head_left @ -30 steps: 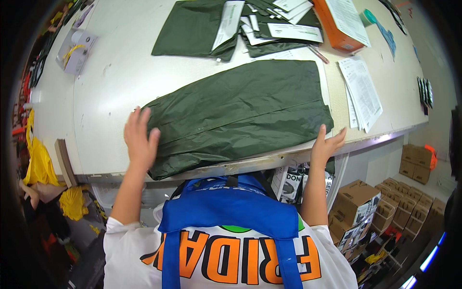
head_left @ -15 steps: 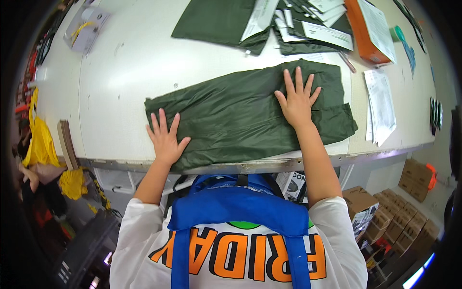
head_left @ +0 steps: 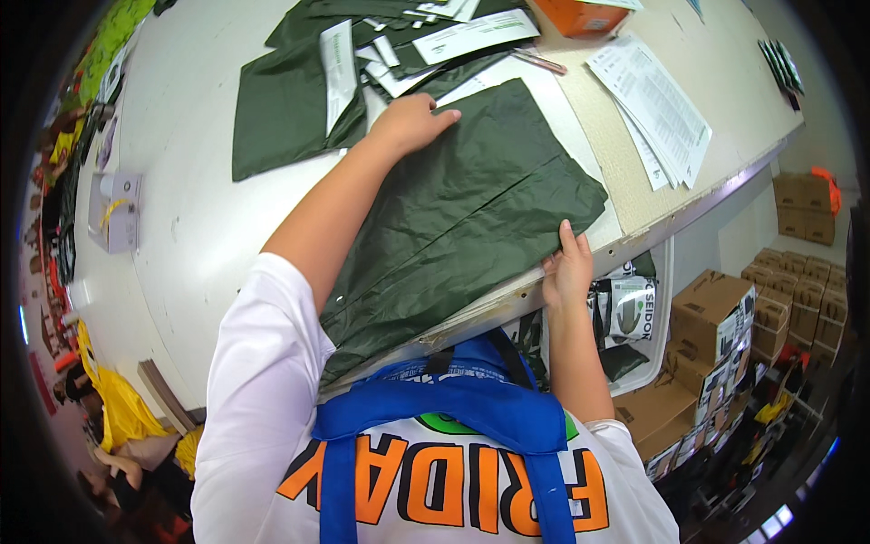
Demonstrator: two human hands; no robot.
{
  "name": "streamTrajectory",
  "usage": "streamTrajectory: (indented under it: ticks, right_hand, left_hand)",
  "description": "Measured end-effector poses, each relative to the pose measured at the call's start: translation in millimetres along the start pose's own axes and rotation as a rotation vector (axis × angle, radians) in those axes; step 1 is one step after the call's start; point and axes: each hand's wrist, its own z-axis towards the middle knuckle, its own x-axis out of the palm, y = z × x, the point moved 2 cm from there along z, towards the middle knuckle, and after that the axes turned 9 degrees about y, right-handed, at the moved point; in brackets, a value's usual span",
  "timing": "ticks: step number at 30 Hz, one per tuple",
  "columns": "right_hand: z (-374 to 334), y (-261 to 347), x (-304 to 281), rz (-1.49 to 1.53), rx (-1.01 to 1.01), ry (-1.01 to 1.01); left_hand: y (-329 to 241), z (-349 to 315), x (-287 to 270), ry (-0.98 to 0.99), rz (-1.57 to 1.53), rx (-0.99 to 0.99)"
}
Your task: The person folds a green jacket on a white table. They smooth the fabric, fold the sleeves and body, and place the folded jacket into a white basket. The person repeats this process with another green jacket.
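Observation:
A large piece of thin, dark green fabric (head_left: 471, 199) lies wrinkled and slanted across the white worktable (head_left: 190, 199), its near side hanging by the table edge. I cannot tell whether it is a bag or a folded sheet. My left hand (head_left: 412, 125) reaches to its far edge, fingers closed round it with the thumb along the top. At the near right corner my right hand (head_left: 569, 266) grips the edge, fingers on top and palm below the rim. Beyond my left hand lies another dark green piece (head_left: 281, 109) with a white printed card (head_left: 340, 77) on it.
More white cards (head_left: 476, 38) lie on green fabric at the back. An orange box (head_left: 580, 16) and a stack of printed papers (head_left: 648, 109) are at the right. A white bin (head_left: 662, 308) and cardboard boxes (head_left: 711, 313) stand below. Another person's arm (head_left: 127, 467) shows lower left.
My hands have gone from lying flat and spread to gripping the fabric's edges. The left crossed to the far edge; the right came to the near right corner. The view has turned rightward.

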Motion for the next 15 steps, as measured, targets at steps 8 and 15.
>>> streamTrajectory:
  ticks: [8, 15]
  right_hand:
    - [-3.4, 0.6, 3.6, -0.088, -0.364, 0.139]
    - [-32.3, 25.6, 15.3, -0.213, -0.411, 0.054]
  left_hand:
    - [-36.6, 20.8, -4.3, 0.608, -0.615, -0.141]
    - [-66.6, -40.1, -48.5, 0.415, -0.472, 0.313]
